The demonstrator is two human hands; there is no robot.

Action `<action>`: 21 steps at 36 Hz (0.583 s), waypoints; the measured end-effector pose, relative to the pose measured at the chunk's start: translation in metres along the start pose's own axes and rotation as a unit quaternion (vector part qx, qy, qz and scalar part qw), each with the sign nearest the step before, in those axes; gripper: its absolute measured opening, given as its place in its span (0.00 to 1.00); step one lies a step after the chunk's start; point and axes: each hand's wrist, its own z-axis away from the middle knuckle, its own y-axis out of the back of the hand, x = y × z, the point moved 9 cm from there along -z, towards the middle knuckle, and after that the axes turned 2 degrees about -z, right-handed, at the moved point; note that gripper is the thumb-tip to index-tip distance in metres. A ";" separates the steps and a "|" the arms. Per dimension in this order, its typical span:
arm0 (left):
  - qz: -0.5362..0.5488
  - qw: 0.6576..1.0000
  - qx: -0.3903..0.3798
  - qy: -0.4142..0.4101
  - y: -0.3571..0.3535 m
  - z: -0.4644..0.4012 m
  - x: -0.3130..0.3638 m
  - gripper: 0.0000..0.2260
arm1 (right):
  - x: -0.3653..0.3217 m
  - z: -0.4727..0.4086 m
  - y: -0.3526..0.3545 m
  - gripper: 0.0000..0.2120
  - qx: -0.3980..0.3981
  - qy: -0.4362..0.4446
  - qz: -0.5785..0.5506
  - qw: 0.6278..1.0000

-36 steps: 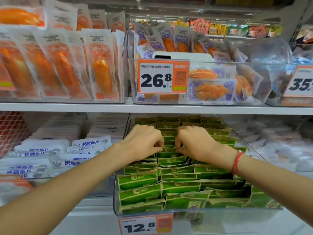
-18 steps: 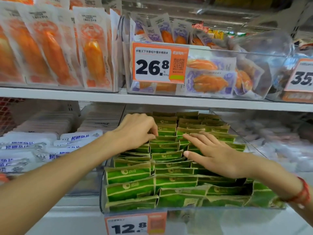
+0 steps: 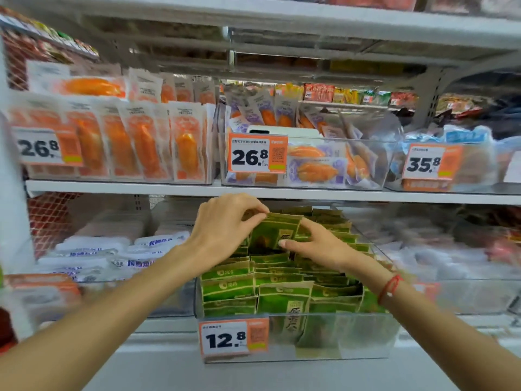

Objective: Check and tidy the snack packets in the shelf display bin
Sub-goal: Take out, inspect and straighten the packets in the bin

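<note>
My left hand (image 3: 222,230) is curled over the back rows of the clear display bin (image 3: 366,334), finger and thumb pinching the top edge of one green packet (image 3: 270,235) and tipping it up so its face turns toward me; I judge that is how I read the print while the rest stay put. My right hand (image 3: 318,246) comes in from the other side, fingers fairly straight, the thumb pressing the same packet's face to steady it against the pull. From big to small: the bin sits on the lower shelf (image 3: 310,193), its walls keeping the green packets (image 3: 253,286) standing in overlapping rows, which is why only one can be leaned out at a time. On its front hangs the orange 12.8 price tag (image 3: 234,338). A red cord (image 3: 390,287) circles my right wrist.
</note>
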 end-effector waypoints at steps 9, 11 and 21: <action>0.146 0.982 0.120 0.013 0.061 0.021 0.021 0.08 | -0.057 0.050 0.024 0.13 0.214 0.136 -0.139 0.957; 0.187 0.975 0.116 0.040 0.067 0.031 0.020 0.13 | -0.069 0.066 0.024 0.15 0.225 0.159 -0.164 0.947; 0.353 0.926 0.025 0.134 0.024 0.124 0.013 0.18 | -0.094 0.139 -0.016 0.15 0.286 0.288 -0.148 0.902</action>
